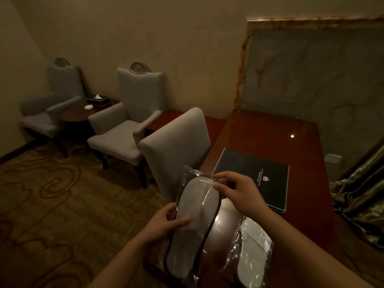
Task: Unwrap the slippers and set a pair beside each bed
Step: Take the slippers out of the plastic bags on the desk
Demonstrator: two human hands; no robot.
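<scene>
A pair of white slippers with dark trim, sealed in a clear plastic wrapper (197, 206), is held above the near edge of a red-brown desk (270, 132). My left hand (166, 221) grips the wrapper's middle from the left, thumb across the slipper. My right hand (239, 192) pinches the plastic at the wrapper's far end. A second wrapped pair of white slippers (251, 252) lies on the desk to the right, under my right forearm. No bed is in view.
A dark hotel folder (255, 177) lies on the desk. A grey desk chair (176, 146) stands against the desk's left side. Two grey armchairs (124, 125) flank a small round table (76, 113) with a tissue box. A curtain (361, 196) hangs at right; patterned carpet covers the floor.
</scene>
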